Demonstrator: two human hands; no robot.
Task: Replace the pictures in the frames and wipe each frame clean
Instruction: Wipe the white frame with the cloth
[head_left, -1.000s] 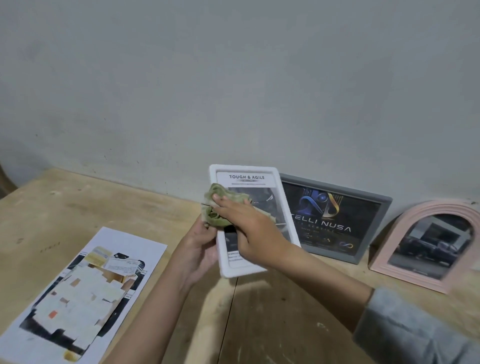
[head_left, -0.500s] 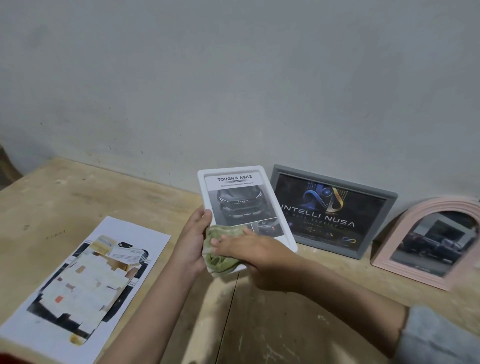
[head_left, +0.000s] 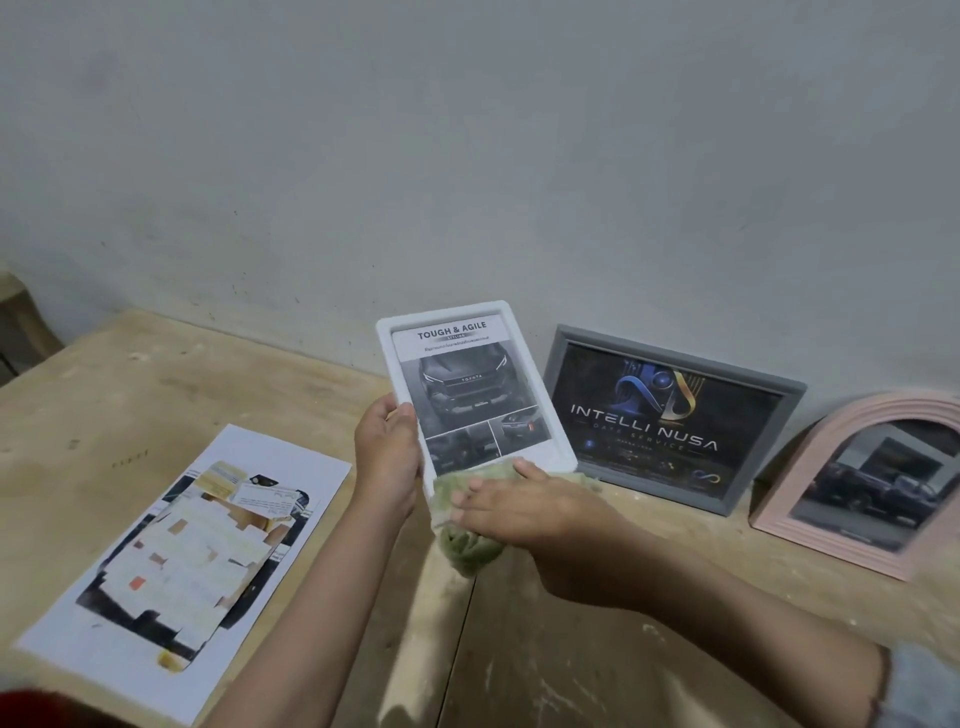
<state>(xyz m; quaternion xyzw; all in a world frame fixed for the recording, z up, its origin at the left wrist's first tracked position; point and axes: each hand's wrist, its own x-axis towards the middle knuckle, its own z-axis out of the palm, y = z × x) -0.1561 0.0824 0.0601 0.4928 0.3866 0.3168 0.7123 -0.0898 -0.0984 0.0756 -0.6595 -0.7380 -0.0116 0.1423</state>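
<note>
A grey wall (head_left: 467, 156) fills the upper half of the view, and below it runs a bare wooden tabletop (head_left: 156, 374) with scuffs and pale dust.

On the left of the tabletop lies a printed sheet (head_left: 187, 561), flat, with a dark picture covered in pale patches.

Leaning against the wall on the right stands a grey frame (head_left: 670, 415) holding a dark picture that reads "INTELLI NUSA". Just beside it, further right, leans a pink arched frame (head_left: 862, 483) with a picture of a dark vehicle; its right side is cut by the edge of the view.

The white frame (head_left: 467, 384) is held up above the tabletop, near the middle, tilted slightly, left of the grey frame and overlapping its lower left corner in the view. Its picture shows the words "TOUGH & AGILE" over the front of a car.

The left hand (head_left: 387, 457) grips the white frame by its left edge, thumb on the front and fingers curled behind it. The right hand (head_left: 519, 509) lies with fingers nearly straight over a crumpled green cloth (head_left: 467, 540), pressing it against the bottom edge of the white frame. The cloth bunches out below the hand and hides the frame's lower corner. A grey sleeve (head_left: 919, 686) shows at the right forearm.
</note>
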